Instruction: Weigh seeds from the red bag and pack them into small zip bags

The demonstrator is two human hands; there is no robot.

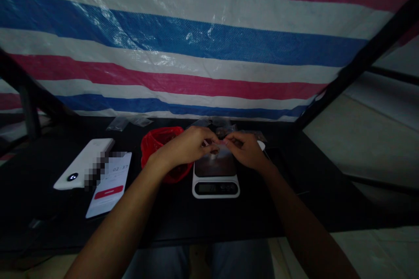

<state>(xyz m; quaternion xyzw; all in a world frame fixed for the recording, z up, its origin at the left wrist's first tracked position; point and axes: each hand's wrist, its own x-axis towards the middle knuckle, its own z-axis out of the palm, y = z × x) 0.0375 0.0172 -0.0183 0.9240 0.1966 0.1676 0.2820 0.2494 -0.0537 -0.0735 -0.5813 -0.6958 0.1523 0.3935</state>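
Small clear bag (pixel 221 144), pinkish top edge

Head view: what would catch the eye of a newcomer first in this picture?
The red, white and blue striped tarp fills the upper half. At the middle, the left hand and right hand pinch a small clear packet over a white scale, a red bag just left of it. Further left, a lit phone lies beside a white power bank.
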